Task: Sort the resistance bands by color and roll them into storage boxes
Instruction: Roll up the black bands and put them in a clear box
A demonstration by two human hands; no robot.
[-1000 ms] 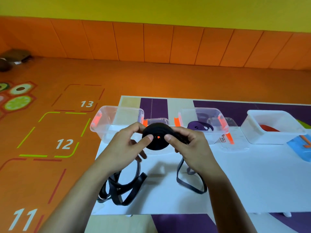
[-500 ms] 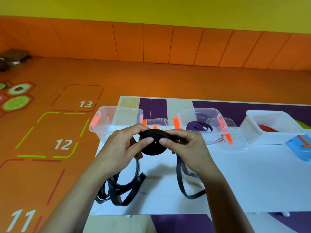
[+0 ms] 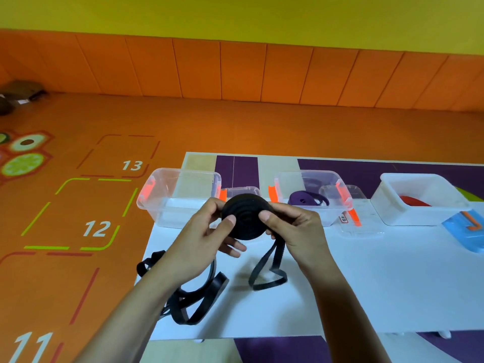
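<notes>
Just above the counter (image 3: 366, 284), pinching the rolled black band (image 3: 245, 221) in the fingers of left hand (image 3: 201, 231) and right hand (image 3: 296, 231), tail (image 3: 267, 273) dangling. Could totally spring loose with one thumb slip.

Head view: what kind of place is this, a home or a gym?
Probably a children's play or exercise room. The orange floor carries painted numbered squares, 11 to 13; orange wall panels run behind; the left hand and right hand hold a part-rolled black resistance band above a white table.
</notes>
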